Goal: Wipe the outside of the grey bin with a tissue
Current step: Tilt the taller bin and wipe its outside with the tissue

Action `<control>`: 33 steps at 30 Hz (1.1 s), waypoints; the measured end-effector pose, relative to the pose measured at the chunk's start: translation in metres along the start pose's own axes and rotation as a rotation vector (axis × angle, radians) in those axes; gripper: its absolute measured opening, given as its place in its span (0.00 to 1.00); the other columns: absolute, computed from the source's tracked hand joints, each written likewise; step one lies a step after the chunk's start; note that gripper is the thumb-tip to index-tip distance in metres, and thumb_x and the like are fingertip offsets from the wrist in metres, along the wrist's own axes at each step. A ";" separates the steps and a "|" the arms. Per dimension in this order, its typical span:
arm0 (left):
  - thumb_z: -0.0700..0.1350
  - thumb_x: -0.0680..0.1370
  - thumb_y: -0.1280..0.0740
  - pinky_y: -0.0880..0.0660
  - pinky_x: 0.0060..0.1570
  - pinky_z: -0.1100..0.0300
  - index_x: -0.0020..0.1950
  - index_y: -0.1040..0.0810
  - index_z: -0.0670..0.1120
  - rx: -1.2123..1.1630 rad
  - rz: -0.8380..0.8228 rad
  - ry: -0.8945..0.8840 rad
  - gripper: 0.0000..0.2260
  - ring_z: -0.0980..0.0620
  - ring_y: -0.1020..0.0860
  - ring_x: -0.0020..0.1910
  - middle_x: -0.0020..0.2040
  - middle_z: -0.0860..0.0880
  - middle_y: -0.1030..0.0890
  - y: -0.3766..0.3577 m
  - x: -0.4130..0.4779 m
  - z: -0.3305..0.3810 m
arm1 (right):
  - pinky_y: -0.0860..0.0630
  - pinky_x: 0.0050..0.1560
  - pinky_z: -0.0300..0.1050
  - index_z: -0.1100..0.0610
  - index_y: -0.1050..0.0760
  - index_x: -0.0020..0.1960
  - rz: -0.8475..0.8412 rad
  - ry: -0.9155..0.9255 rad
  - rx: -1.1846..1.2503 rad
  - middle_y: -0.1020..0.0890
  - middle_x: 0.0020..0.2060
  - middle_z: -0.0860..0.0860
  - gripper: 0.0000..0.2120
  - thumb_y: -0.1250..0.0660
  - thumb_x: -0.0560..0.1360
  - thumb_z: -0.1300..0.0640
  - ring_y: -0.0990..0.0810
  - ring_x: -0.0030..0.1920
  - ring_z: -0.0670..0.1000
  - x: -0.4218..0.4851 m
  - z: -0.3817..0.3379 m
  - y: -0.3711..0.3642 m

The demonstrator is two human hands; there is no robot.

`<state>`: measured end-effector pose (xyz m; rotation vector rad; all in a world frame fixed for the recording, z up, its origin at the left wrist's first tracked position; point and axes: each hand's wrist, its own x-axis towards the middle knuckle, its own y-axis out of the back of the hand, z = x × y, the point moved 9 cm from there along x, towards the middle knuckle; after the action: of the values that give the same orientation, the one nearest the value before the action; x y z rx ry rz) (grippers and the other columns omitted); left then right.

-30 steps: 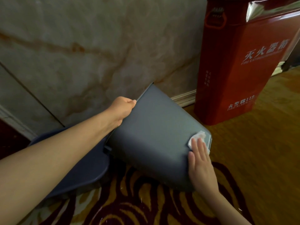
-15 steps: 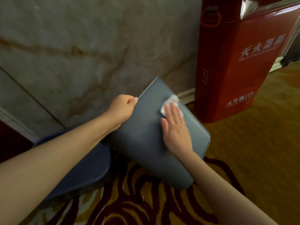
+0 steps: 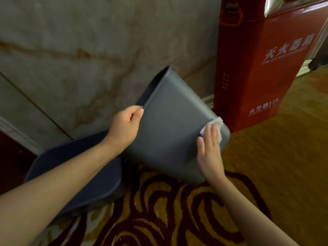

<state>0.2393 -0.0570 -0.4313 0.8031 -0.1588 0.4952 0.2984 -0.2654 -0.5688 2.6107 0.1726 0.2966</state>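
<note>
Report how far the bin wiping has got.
Done: nothing provable; the grey bin shows no wipe marks. In hand: left hand grips its rim, tilting it; right hand presses the tissue near the base corner. Left: the faces out of view.

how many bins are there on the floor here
2. The grey bin is tipped over, left hand gripping its rim, right hand pressing a tissue near its base. A dark blue bin lies beside it, partly behind the left forearm.

red box (image 3: pixel 262 71): white "灭火器箱", "fire extinguisher" partly legible, "119".
</note>
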 end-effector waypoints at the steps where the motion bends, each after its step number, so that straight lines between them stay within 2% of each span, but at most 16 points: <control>1: 0.44 0.79 0.43 0.31 0.40 0.76 0.52 0.22 0.45 0.014 0.002 -0.038 0.10 0.61 0.25 0.40 0.42 0.53 0.21 -0.002 -0.007 0.004 | 0.62 0.72 0.39 0.53 0.57 0.76 -0.010 0.069 0.008 0.58 0.76 0.48 0.26 0.53 0.81 0.49 0.62 0.75 0.44 -0.001 -0.015 -0.005; 3: 0.44 0.79 0.43 0.30 0.44 0.78 0.60 0.23 0.44 0.048 -0.009 -0.096 0.13 0.64 0.24 0.46 0.47 0.55 0.21 -0.007 -0.017 0.010 | 0.63 0.73 0.39 0.51 0.57 0.76 -0.012 0.199 0.029 0.60 0.75 0.45 0.26 0.52 0.81 0.50 0.63 0.75 0.43 -0.002 -0.046 -0.012; 5: 0.42 0.80 0.43 0.33 0.44 0.81 0.62 0.25 0.41 0.045 -0.021 -0.142 0.14 0.74 0.25 0.45 0.46 0.60 0.23 -0.007 -0.020 0.011 | 0.63 0.74 0.40 0.51 0.57 0.75 0.009 0.324 0.018 0.60 0.73 0.44 0.25 0.52 0.81 0.51 0.63 0.75 0.44 0.002 -0.078 -0.012; 7: 0.41 0.79 0.43 0.35 0.43 0.85 0.63 0.26 0.41 0.024 -0.066 -0.162 0.14 0.81 0.29 0.45 0.46 0.65 0.26 -0.006 -0.020 0.008 | 0.61 0.76 0.43 0.54 0.53 0.75 0.072 0.445 -0.021 0.55 0.74 0.47 0.24 0.52 0.81 0.54 0.60 0.76 0.47 0.014 -0.110 -0.003; 9: 0.42 0.79 0.43 0.34 0.43 0.84 0.62 0.26 0.46 0.022 -0.125 -0.173 0.13 0.81 0.29 0.46 0.47 0.65 0.27 -0.006 -0.020 0.006 | 0.56 0.76 0.46 0.58 0.47 0.75 0.139 0.482 -0.009 0.47 0.75 0.52 0.23 0.50 0.80 0.57 0.53 0.76 0.51 0.031 -0.133 0.011; 11: 0.43 0.79 0.43 0.33 0.42 0.83 0.57 0.27 0.54 0.015 -0.172 -0.168 0.10 0.79 0.28 0.46 0.47 0.66 0.25 -0.006 -0.019 0.003 | 0.51 0.76 0.47 0.60 0.43 0.73 0.159 0.459 0.053 0.40 0.74 0.55 0.22 0.49 0.80 0.59 0.46 0.76 0.53 0.047 -0.141 0.023; 14: 0.46 0.80 0.44 0.31 0.41 0.81 0.51 0.29 0.63 -0.019 -0.280 -0.132 0.11 0.73 0.24 0.48 0.44 0.66 0.20 -0.006 -0.017 -0.004 | 0.46 0.75 0.46 0.56 0.40 0.73 0.141 0.369 0.105 0.35 0.73 0.52 0.21 0.49 0.81 0.57 0.40 0.74 0.49 0.057 -0.119 0.032; 17: 0.49 0.79 0.44 0.31 0.42 0.80 0.50 0.28 0.68 -0.037 -0.369 -0.090 0.12 0.71 0.24 0.49 0.49 0.73 0.22 -0.003 -0.015 -0.017 | 0.44 0.74 0.45 0.53 0.39 0.73 0.126 0.219 0.095 0.34 0.73 0.48 0.21 0.52 0.81 0.52 0.39 0.73 0.44 0.051 -0.072 0.037; 21: 0.56 0.72 0.41 0.29 0.43 0.79 0.46 0.24 0.71 -0.138 -0.488 0.017 0.11 0.72 0.23 0.47 0.48 0.70 0.20 0.000 -0.013 -0.028 | 0.42 0.73 0.46 0.50 0.39 0.72 0.107 0.092 0.096 0.33 0.72 0.47 0.21 0.55 0.81 0.48 0.38 0.72 0.44 0.037 -0.030 0.040; 23: 0.57 0.69 0.38 0.26 0.41 0.75 0.46 0.20 0.67 -0.303 -0.570 0.133 0.11 0.69 0.20 0.46 0.49 0.66 0.17 -0.003 -0.009 -0.020 | 0.41 0.73 0.47 0.49 0.39 0.72 0.117 0.085 0.102 0.33 0.72 0.46 0.22 0.56 0.81 0.47 0.38 0.72 0.44 0.032 -0.027 0.043; 25: 0.63 0.67 0.38 0.20 0.38 0.65 0.52 0.19 0.57 -0.561 -0.657 0.307 0.20 0.60 0.17 0.45 0.49 0.55 0.14 -0.013 0.004 -0.001 | 0.42 0.73 0.45 0.49 0.39 0.72 0.111 0.091 0.116 0.33 0.72 0.46 0.22 0.56 0.81 0.46 0.38 0.72 0.43 0.026 -0.030 0.042; 26: 0.67 0.68 0.42 0.20 0.35 0.63 0.55 0.21 0.52 -0.613 -0.674 0.373 0.26 0.57 0.16 0.40 0.45 0.52 0.14 -0.017 0.016 0.010 | 0.43 0.73 0.43 0.49 0.39 0.72 0.095 0.103 0.123 0.33 0.72 0.46 0.23 0.56 0.80 0.46 0.39 0.72 0.42 0.022 -0.034 0.039; 28: 0.70 0.71 0.50 0.25 0.24 0.66 0.55 0.26 0.44 -0.541 -0.668 0.467 0.32 0.56 0.21 0.26 0.33 0.49 0.18 -0.022 0.040 0.033 | 0.46 0.73 0.41 0.49 0.40 0.73 0.056 0.137 0.109 0.35 0.73 0.46 0.25 0.57 0.79 0.44 0.41 0.73 0.42 0.011 -0.044 0.029; 30: 0.67 0.75 0.53 0.30 0.19 0.69 0.49 0.26 0.41 -0.370 -0.663 0.520 0.31 0.56 0.26 0.18 0.25 0.50 0.22 -0.025 0.053 0.047 | 0.48 0.74 0.40 0.48 0.41 0.73 0.029 0.144 0.087 0.37 0.73 0.45 0.26 0.58 0.78 0.42 0.43 0.73 0.41 0.001 -0.051 0.020; 31: 0.63 0.77 0.52 0.29 0.19 0.69 0.46 0.26 0.41 -0.312 -0.666 0.522 0.27 0.56 0.25 0.18 0.23 0.49 0.21 -0.026 0.054 0.049 | 0.49 0.74 0.39 0.48 0.42 0.73 0.024 0.134 0.083 0.38 0.74 0.44 0.27 0.59 0.77 0.42 0.44 0.74 0.40 -0.002 -0.053 0.017; 33: 0.51 0.81 0.49 0.25 0.24 0.64 0.41 0.28 0.43 -0.253 -0.658 0.503 0.17 0.54 0.23 0.23 0.27 0.47 0.20 -0.026 0.050 0.049 | 0.50 0.74 0.39 0.48 0.43 0.73 0.039 0.110 0.082 0.39 0.74 0.43 0.28 0.60 0.77 0.41 0.47 0.73 0.38 -0.007 -0.057 0.016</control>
<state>0.2984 -0.0896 -0.3986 0.4237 0.4907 0.0367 0.2793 -0.2538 -0.5133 2.6826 0.1750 0.4568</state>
